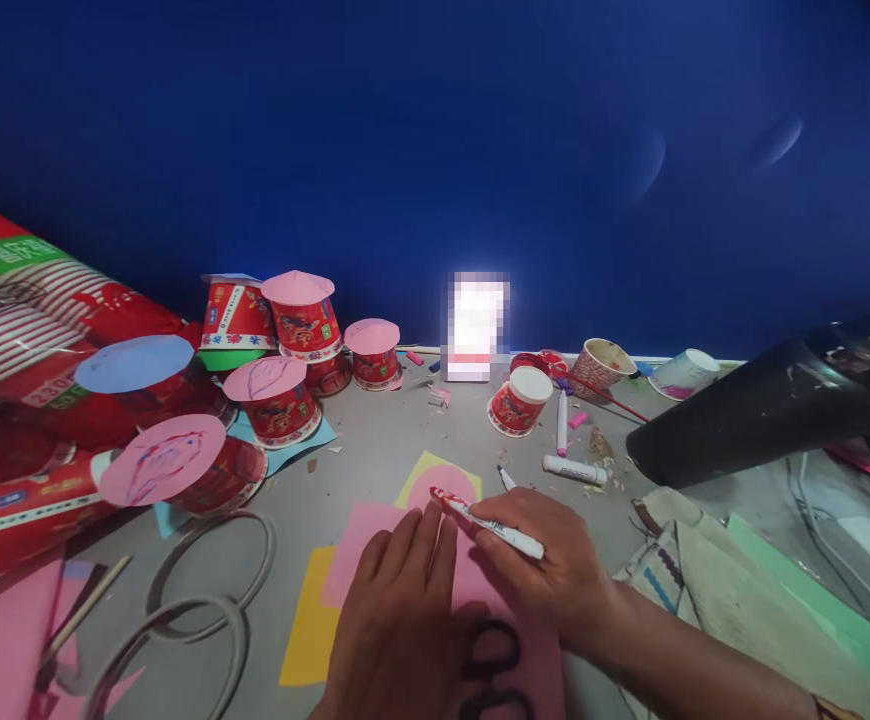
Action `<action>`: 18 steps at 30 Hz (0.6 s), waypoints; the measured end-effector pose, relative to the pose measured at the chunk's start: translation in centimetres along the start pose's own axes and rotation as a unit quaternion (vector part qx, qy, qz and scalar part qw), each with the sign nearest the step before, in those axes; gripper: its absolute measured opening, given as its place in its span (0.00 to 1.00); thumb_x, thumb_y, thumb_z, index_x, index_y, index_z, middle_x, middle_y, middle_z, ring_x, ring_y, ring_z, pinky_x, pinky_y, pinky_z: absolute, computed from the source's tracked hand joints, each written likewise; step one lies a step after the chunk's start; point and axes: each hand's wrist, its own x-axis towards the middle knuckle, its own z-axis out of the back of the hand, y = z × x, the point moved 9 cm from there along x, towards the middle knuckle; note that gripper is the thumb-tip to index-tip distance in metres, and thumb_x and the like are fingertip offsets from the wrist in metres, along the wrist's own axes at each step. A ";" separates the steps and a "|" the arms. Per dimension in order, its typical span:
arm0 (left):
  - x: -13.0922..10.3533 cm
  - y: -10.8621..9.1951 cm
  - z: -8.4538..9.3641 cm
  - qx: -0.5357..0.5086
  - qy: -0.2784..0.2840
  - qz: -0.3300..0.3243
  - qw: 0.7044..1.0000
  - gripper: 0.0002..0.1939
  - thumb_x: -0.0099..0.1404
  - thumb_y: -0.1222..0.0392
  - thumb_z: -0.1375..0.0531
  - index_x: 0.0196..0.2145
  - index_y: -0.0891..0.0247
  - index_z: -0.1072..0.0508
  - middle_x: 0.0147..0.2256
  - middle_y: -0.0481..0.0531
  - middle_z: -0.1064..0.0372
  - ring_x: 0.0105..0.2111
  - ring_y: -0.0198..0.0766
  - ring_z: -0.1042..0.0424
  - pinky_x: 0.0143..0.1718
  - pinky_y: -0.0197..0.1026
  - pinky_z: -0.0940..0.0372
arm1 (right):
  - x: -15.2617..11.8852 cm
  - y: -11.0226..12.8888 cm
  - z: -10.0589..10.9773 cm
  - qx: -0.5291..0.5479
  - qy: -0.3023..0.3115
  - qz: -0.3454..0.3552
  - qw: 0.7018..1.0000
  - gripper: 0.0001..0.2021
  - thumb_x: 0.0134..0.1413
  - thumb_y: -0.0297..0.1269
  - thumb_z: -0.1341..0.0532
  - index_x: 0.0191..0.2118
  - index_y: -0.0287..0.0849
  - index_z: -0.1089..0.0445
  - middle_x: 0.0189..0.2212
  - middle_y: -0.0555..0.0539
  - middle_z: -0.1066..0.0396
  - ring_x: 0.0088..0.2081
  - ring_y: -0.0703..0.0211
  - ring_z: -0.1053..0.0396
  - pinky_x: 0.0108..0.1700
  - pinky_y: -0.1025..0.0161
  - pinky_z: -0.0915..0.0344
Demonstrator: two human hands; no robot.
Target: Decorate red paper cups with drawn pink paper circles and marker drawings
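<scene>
My right hand [547, 550] pinches a white marker [510, 535] with a red tip. The tip rests on a round pink paper disc [456, 480], where red marks show. My left hand [405, 600] lies flat with fingers stretched forward, touching the lower edge of the disc. Beneath both hands are a larger sheet of pink paper [356, 535] and a yellow sheet [307, 630]; the left hand hides part of them. An uncapped marker [506, 478] lies just beyond my right hand.
At the left stand several red paper cups [304, 325] topped with paper discs, beside a cup package [30, 320]. Two grey rings [255, 570] lie nearby. A lit phone [474, 325], another cup [519, 402] and loose markers [574, 470] are farther back. A black cylinder [765, 400] and cloth [735, 600] occupy the right.
</scene>
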 end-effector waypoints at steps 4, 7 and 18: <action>0.0 -0.2 0.0 -0.010 0.016 -0.011 1.000 0.35 0.65 0.41 0.37 0.62 0.67 0.29 0.62 0.65 0.29 0.58 0.57 0.29 0.55 0.56 0.34 | 0.0 0.0 -0.2 -0.001 0.003 0.005 1.000 0.07 0.67 0.34 0.36 0.48 0.46 0.25 0.36 0.48 0.17 0.35 0.57 0.21 0.38 0.62 0.28; 0.1 -0.2 0.3 0.003 -0.006 -0.004 1.000 0.33 0.67 0.42 0.37 0.61 0.68 0.29 0.60 0.65 0.26 0.56 0.56 0.28 0.54 0.55 0.34 | 0.0 0.0 -0.2 -0.004 0.005 0.009 1.000 0.06 0.68 0.35 0.36 0.48 0.46 0.25 0.36 0.49 0.17 0.34 0.57 0.21 0.38 0.61 0.29; 0.2 -0.5 1.0 0.033 -0.060 -0.026 0.997 0.26 0.72 0.44 0.41 0.56 0.68 0.25 0.54 0.64 0.23 0.52 0.54 0.27 0.52 0.54 0.35 | 0.4 0.1 -0.7 -0.029 0.005 0.016 0.999 0.09 0.72 0.41 0.39 0.47 0.46 0.23 0.34 0.48 0.17 0.32 0.57 0.24 0.37 0.61 0.32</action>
